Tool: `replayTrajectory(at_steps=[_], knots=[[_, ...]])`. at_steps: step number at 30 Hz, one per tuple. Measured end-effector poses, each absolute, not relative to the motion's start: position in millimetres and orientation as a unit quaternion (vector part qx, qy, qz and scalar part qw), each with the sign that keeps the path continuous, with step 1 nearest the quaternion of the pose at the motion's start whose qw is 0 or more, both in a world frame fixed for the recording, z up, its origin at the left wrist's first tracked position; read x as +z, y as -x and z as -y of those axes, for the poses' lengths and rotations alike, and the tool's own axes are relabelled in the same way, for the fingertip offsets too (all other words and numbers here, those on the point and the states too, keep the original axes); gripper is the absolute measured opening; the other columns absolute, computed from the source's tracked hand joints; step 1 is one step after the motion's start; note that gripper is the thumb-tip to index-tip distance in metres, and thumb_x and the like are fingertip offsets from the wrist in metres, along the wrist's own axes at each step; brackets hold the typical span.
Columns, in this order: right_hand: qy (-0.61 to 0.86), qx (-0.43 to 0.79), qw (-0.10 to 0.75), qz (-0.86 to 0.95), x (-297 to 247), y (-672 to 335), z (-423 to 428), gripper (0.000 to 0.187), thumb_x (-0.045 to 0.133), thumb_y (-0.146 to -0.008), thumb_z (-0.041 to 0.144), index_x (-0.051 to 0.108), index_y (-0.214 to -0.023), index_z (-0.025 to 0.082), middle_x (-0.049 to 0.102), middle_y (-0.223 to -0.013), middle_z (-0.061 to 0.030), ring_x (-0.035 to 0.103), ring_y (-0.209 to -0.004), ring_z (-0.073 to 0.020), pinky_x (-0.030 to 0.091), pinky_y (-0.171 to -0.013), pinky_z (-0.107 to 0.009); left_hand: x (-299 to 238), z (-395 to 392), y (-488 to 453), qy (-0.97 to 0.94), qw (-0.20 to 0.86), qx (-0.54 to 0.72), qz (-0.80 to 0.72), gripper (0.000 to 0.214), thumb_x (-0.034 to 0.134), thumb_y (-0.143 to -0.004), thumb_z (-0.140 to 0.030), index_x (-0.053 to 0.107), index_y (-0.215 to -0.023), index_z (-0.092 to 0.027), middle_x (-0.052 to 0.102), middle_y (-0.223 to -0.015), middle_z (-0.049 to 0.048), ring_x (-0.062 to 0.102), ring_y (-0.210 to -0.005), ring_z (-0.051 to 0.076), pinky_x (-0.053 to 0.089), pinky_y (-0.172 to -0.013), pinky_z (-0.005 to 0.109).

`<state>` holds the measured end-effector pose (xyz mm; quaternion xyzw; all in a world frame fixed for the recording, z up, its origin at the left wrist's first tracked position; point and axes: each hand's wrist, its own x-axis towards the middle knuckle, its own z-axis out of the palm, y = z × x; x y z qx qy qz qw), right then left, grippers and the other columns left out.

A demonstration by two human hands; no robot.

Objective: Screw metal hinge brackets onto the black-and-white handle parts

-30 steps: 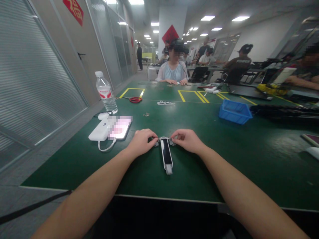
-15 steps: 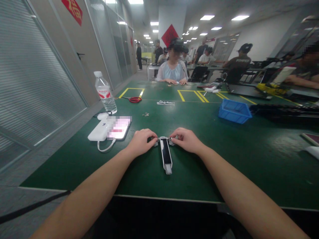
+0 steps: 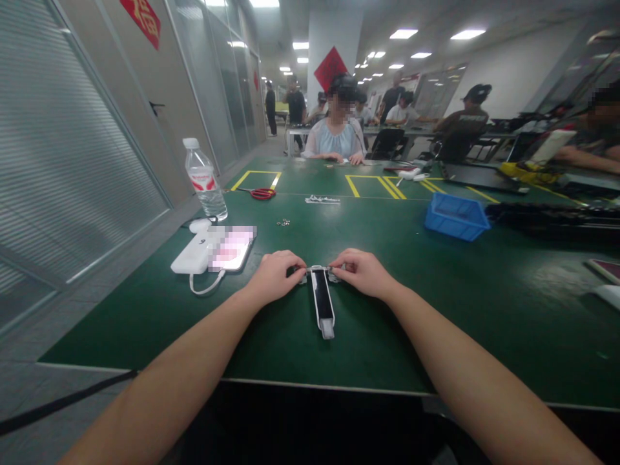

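Observation:
A long, narrow black-and-white piece lies on the green table in front of me, its pale translucent end pointing towards me. Across its far end runs a thin metallic bar. My left hand pinches the bar's left end between thumb and fingers. On the other side, my right hand pinches the right end in the same way. Small pale parts show under the fingertips, too small to make out. Both hands rest low, close to the tabletop.
To the left lie a phone, a white power bank with a cable, and a water bottle. Red-handled scissors, small metal rings, and white strips lie farther off. A blue bin stands right. A person sits opposite.
Both my hands and the piece between them stay in place. A standing person in the far background has shifted left.

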<state>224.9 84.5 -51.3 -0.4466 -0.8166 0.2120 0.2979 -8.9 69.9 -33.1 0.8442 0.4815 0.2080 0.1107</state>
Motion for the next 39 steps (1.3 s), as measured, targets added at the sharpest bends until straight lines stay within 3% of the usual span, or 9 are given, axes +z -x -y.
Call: replayTrajectory(at_steps=[7, 12, 24, 29, 33, 37, 39], knots=[[0.467, 0.218, 0.287, 0.807, -50, -222, -83, 0.016, 0.059, -0.081, 0.023, 0.067, -0.092, 0.017, 0.060, -0.077, -0.0017, 0.048, -0.057, -0.0096, 0.041, -0.059, -0.025, -32, -70, 8, -0.843, 0.113, 0.207, -0.484, 0.016, 0.054, -0.086, -0.027, 0.068, -0.090, -0.021, 0.068, -0.094, 0.0037, 0.060, -0.094, 0.020, 0.045, -0.085, 0.035], [0.478, 0.217, 0.293, 0.799, -51, -220, -83, 0.011, 0.056, -0.082, 0.025, 0.063, -0.081, 0.017, 0.057, -0.070, -0.0005, 0.048, -0.057, -0.0104, 0.040, -0.058, -0.024, -34, -70, 9, -0.843, 0.115, 0.219, -0.478, 0.017, 0.053, -0.085, -0.026, 0.069, -0.089, -0.021, 0.068, -0.094, 0.0035, 0.060, -0.093, 0.020, 0.045, -0.085, 0.035], [0.512, 0.199, 0.316, 0.773, -51, -211, -83, 0.024, 0.043, -0.089, 0.032, 0.057, -0.076, 0.018, 0.058, -0.069, -0.0017, 0.051, -0.063, -0.0136, 0.038, -0.061, -0.026, -35, -71, 9, -0.844, 0.115, 0.220, -0.475, 0.017, 0.053, -0.085, -0.027, 0.068, -0.088, -0.021, 0.068, -0.092, 0.0036, 0.060, -0.092, 0.020, 0.046, -0.084, 0.034], [0.477, 0.258, 0.300, 0.785, -51, -217, -82, 0.012, 0.058, -0.079, 0.030, 0.058, -0.084, 0.018, 0.057, -0.073, 0.0007, 0.047, -0.057, -0.0102, 0.039, -0.057, -0.024, -35, -70, 9, -0.844, 0.112, 0.222, -0.475, 0.017, 0.053, -0.085, -0.026, 0.068, -0.088, -0.021, 0.068, -0.092, 0.0034, 0.060, -0.092, 0.020, 0.046, -0.084, 0.034], [0.485, 0.198, 0.288, 0.802, -51, -216, -83, 0.021, 0.049, -0.087, 0.029, 0.062, -0.075, 0.017, 0.056, -0.073, -0.0026, 0.051, -0.066, -0.0133, 0.040, -0.065, -0.027, -34, -70, 9, -0.845, 0.113, 0.221, -0.475, 0.017, 0.053, -0.085, -0.026, 0.068, -0.089, -0.021, 0.068, -0.093, 0.0033, 0.060, -0.093, 0.020, 0.046, -0.084, 0.034], [0.486, 0.234, 0.304, 0.785, -51, -215, -83, 0.017, 0.051, -0.086, 0.031, 0.062, -0.092, 0.018, 0.058, -0.079, -0.0019, 0.051, -0.064, -0.0121, 0.041, -0.063, -0.027, -33, -70, 9, -0.844, 0.114, 0.214, -0.478, 0.017, 0.053, -0.086, -0.026, 0.068, -0.090, -0.021, 0.068, -0.094, 0.0034, 0.060, -0.094, 0.020, 0.046, -0.085, 0.034], [0.482, 0.248, 0.301, 0.785, -51, -215, -83, 0.014, 0.055, -0.083, 0.028, 0.060, -0.091, 0.018, 0.057, -0.080, -0.0009, 0.049, -0.059, -0.0103, 0.041, -0.060, -0.026, -33, -70, 9, -0.845, 0.113, 0.213, -0.478, 0.017, 0.053, -0.086, -0.026, 0.068, -0.090, -0.021, 0.068, -0.094, 0.0034, 0.060, -0.094, 0.020, 0.046, -0.085, 0.034]])
